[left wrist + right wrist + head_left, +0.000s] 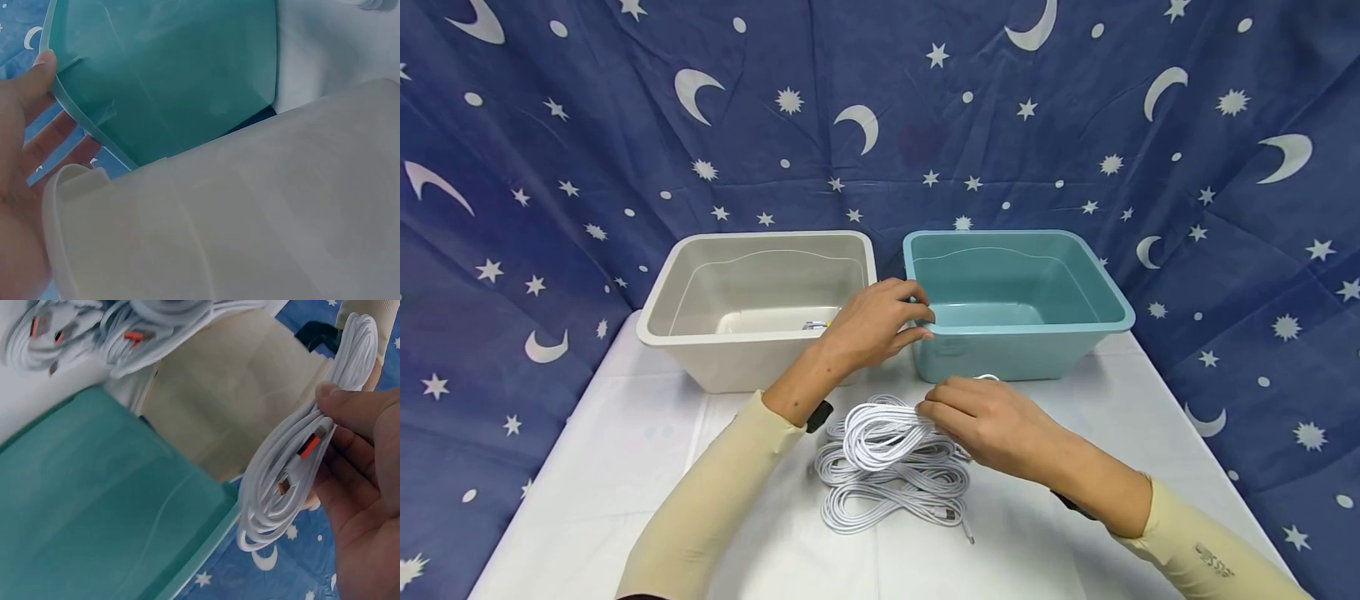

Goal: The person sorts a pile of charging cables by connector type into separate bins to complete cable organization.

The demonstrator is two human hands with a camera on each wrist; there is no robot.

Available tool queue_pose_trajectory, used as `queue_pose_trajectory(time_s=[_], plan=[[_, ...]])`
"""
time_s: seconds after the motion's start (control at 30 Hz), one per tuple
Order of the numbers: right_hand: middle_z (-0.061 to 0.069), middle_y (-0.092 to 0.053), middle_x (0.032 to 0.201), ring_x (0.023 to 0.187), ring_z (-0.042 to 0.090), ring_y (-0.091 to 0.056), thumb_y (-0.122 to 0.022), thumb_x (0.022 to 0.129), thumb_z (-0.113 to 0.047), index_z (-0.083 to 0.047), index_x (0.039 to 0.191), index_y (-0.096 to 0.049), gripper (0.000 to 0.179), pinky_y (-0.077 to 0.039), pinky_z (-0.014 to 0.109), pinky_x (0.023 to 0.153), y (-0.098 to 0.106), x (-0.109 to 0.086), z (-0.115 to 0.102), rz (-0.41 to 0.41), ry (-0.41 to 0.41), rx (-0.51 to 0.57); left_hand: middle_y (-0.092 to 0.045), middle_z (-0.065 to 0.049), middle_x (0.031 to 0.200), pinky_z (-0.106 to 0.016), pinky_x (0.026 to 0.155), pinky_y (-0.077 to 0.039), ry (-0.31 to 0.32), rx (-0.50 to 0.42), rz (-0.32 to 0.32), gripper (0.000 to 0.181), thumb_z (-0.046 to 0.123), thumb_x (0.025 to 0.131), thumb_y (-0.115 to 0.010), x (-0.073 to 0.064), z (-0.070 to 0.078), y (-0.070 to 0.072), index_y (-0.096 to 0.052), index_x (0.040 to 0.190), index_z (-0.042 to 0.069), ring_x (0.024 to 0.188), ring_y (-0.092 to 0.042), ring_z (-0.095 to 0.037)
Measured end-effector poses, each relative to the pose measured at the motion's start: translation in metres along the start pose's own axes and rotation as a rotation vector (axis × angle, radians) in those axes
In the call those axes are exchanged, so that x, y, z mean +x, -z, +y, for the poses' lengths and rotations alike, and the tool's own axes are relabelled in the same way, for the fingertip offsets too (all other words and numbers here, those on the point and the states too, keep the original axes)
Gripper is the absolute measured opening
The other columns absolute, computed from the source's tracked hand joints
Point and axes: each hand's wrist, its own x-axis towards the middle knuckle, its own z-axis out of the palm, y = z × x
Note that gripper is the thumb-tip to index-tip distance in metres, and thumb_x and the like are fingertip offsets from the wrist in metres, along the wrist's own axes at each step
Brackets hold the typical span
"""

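Observation:
My right hand pinches a coiled white USB cable between thumb and fingers, above a pile of similar coiled cables on the table. An orange-tongued USB plug and a smaller metal connector show on the held coil. My left hand reaches across the near corner of the teal bin. Its thumb lies at the rim in the left wrist view, with relaxed fingers behind it. Beside its wrist stands the grey bin.
The two bins stand side by side at the back of the white-covered table. A small item with some yellow lies inside the grey bin. A blue cloth with moons and stars hangs behind and around the table.

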Motion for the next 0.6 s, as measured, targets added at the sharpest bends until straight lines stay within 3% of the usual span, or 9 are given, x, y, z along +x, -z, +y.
queue_pose_trajectory(time_s=[0.33, 0.6], plan=[[0.001, -0.069, 0.101, 0.089, 0.016, -0.066, -0.06, 0.098, -0.007, -0.005, 0.108, -0.071, 0.015, -0.057, 0.028, 0.074, 0.017, 0.0, 0.025, 0.071, 0.081, 0.02, -0.064, 0.005, 0.116, -0.027, 0.089, -0.047, 0.009, 0.008, -0.013, 0.02, 0.039, 0.093, -0.07, 0.001, 0.002, 0.0, -0.078, 0.107, 0.025, 0.105, -0.059, -0.014], [0.002, -0.068, 0.108, 0.098, 0.018, -0.066, -0.076, 0.08, 0.002, -0.005, 0.112, -0.07, 0.034, -0.056, 0.033, 0.087, 0.035, -0.007, 0.053, 0.038, 0.064, 0.035, -0.063, 0.007, 0.116, -0.026, 0.091, -0.046, 0.006, 0.015, -0.015, 0.021, 0.04, 0.094, -0.07, 0.001, 0.0, -0.001, -0.078, 0.108, 0.027, 0.106, -0.058, -0.013]])
